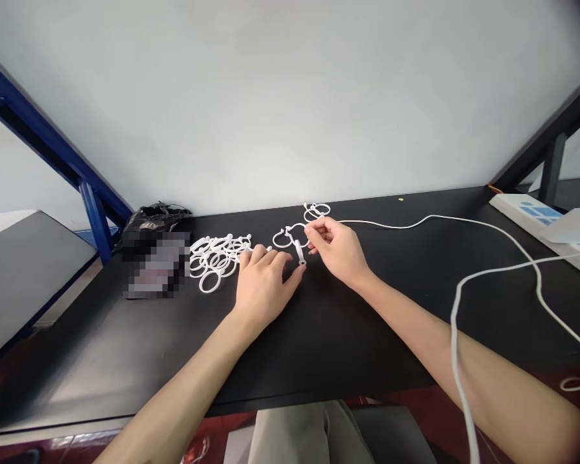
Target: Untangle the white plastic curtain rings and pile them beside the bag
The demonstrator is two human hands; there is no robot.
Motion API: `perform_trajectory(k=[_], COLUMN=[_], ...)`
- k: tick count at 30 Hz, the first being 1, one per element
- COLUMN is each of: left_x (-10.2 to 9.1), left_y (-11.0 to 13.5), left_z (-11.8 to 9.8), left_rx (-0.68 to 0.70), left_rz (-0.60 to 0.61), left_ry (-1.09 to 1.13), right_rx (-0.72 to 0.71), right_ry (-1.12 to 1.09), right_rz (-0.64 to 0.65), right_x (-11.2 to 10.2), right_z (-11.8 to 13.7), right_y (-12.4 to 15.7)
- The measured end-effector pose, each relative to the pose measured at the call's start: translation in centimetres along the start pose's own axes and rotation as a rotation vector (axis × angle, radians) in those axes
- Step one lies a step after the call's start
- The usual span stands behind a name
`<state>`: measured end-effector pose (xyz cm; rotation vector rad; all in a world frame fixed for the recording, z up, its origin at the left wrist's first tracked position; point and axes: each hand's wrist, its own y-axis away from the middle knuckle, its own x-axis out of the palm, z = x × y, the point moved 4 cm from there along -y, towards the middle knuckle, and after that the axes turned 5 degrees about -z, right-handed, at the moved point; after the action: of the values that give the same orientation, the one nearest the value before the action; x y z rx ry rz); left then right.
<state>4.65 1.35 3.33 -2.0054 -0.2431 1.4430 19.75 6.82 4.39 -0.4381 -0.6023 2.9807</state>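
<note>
My left hand (263,283) rests low over the black tabletop, with thumb and forefinger at a narrow white plastic ring (299,250) seen almost edge-on; the thumb tip touches its lower end. Close on the right, my right hand (337,250) has its thumb and forefinger pinched together, and what lies between them is hidden. White rings with small knobs (283,240) lie just behind both hands, one reaching the right fingertips. A few more rings (318,211) are farther back. Left of my left hand is a loose pile of similar white rings (217,254).
A white cord (432,216) runs from behind my right hand across the table; a thicker stretch crosses my right forearm. Crumpled black plastic (157,219) and a blurred-out package lie left. A white-and-blue box (536,209) stands right. Blue frame bars (43,129) rise at left.
</note>
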Motion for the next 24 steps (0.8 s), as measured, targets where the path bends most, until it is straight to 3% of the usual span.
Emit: perform_trajectory(k=[10, 24], left_x=[1.5, 1.4], left_y=[-1.4, -1.3], left_z=[-0.1, -0.1], left_rx=[-0.262, -0.25], left_rz=[0.035, 0.023], left_ry=[0.073, 0.072], right_rx=[-0.069, -0.08], right_ry=[0.074, 0.128], right_rz=[0.022, 0.017], right_x=[0.3, 0.2], right_z=[-0.3, -0.4], right_y=[0.3, 0.3])
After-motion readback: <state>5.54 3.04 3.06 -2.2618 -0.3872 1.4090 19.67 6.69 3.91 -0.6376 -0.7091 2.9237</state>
